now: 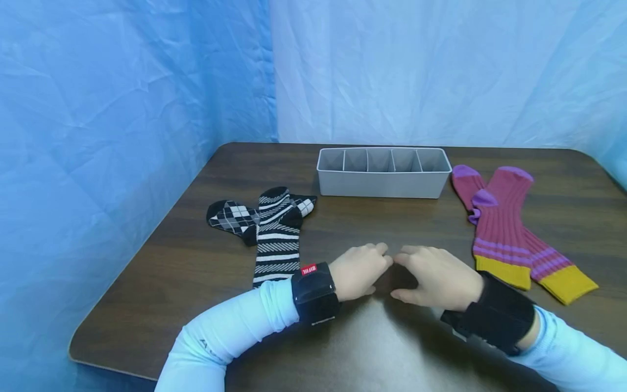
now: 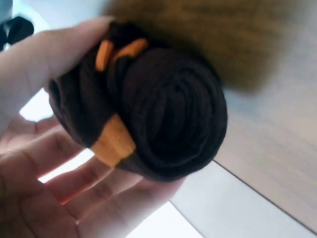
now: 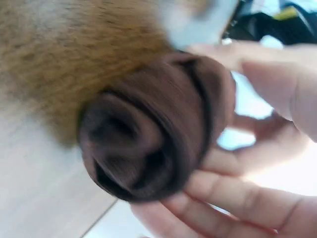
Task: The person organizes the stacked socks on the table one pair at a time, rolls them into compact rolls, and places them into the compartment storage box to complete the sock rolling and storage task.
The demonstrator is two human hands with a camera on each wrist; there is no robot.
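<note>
A rolled-up dark brown pair of socks (image 2: pixel 173 109) with orange bands sits between my two hands. My left hand (image 1: pixel 360 270) holds one end, thumb on one side and fingers beneath in the left wrist view. At the other end, my right hand (image 1: pixel 438 279) grips the brown roll (image 3: pixel 148 134) between thumb and fingers; its spiral end faces the right wrist camera. From the head view the roll is mostly hidden by the hands and blends with the dark tabletop.
Black-and-white patterned socks (image 1: pixel 277 239) lie crossed at the left. Pink, purple and yellow socks (image 1: pixel 504 223) overlap at the right. Behind the hands stands a grey box (image 1: pixel 382 185) with several compartments on the wooden table (image 1: pixel 181 283). Blue sheeting (image 1: pixel 147 81) hangs around.
</note>
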